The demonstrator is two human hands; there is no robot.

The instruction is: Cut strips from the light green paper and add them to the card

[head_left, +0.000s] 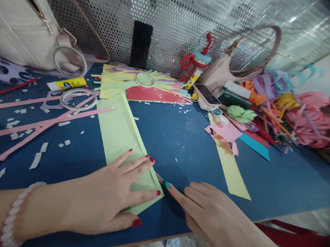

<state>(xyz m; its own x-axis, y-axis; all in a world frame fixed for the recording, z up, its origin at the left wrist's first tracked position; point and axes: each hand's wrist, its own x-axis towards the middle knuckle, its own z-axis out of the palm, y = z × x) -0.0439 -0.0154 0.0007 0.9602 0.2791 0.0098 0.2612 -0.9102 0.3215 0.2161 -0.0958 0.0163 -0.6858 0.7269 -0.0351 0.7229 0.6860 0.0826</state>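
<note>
My left hand (117,187) lies flat with fingers spread on a long light green paper strip (117,124), pressing it to the blue table. A narrow fold runs along the strip's right edge. My right hand (207,203) is closed around a craft knife (160,178), its index finger stretched along it towards the tip. Only the thin pale blade and a bit of teal at the fingertip show; the handle is hidden under the fingers. The blade meets the folded right edge of the strip, just beside my left fingertips.
Fringed paper strips (117,80) lie at the back under a tape roll (144,80). On the left are another tape roll (78,99), a glue stick (66,84), pink strips (43,123) and white scraps. A phone (207,94), yellow strip (231,171) and coloured paper pile (306,112) are right.
</note>
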